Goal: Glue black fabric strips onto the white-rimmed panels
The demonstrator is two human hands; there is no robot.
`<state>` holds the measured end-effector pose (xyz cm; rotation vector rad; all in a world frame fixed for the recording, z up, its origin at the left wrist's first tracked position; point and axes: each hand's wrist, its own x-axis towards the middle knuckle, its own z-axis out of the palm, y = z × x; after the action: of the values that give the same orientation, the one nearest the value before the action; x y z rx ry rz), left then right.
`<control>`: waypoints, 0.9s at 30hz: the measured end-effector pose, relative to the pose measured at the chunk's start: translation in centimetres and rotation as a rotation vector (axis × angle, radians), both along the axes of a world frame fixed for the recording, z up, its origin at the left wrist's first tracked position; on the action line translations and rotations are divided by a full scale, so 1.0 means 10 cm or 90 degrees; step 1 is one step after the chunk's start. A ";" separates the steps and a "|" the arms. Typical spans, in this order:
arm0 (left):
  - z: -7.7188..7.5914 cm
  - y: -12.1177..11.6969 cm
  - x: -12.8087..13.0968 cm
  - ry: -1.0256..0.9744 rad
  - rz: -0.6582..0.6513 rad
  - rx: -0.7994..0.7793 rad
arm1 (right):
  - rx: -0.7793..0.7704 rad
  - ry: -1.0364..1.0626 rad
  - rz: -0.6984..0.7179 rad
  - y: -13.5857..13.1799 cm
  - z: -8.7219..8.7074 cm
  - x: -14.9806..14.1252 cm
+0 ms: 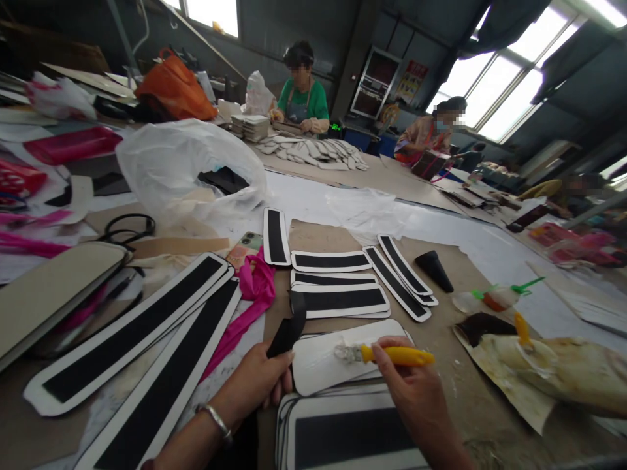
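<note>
My right hand (416,385) grips a brush with a yellow handle (404,356). Its bristles, wet with a clear, glue-like film, touch a plain white panel (321,369) with rounded corners. My left hand (267,372), wearing a bracelet, is closed on a black strip (289,329) that stands up from the fingers at the panel's left edge. Just below lies a stack of white panels with black middles (353,431). Beyond the brush, similar smaller pieces (340,300) lie on brown board.
Long black-and-white panels (132,329) and a pink cloth strip (257,281) lie at left, near a plastic bag (186,156). A black cone (434,271) and a glue-stained container (563,365) lie at right. A person in green (318,101) works across the table.
</note>
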<state>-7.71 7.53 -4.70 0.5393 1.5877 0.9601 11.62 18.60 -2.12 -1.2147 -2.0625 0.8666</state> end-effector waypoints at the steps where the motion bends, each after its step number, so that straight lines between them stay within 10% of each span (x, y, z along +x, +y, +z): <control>1: 0.00 0.00 0.00 -0.001 -0.001 -0.001 | 0.045 -0.039 -0.029 0.10 0.01 0.11; 8: 0.07 -0.01 0.00 0.012 0.000 0.007 | 0.289 -0.190 -0.121 0.54 0.09 0.62; 16: 0.05 0.00 -0.04 0.062 0.014 0.044 | 0.316 -0.195 -0.119 0.51 0.16 0.60; 22: 0.27 -0.12 -0.13 0.120 0.047 0.097 | 0.171 -0.145 -0.130 0.37 0.54 0.29; 27: 0.67 -0.23 -0.09 0.046 0.039 0.132 | -0.163 0.048 0.136 0.03 0.75 -0.28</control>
<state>-8.63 5.25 2.00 0.6785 1.5853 1.1706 8.78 18.92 5.36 -1.0819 -2.0936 1.2886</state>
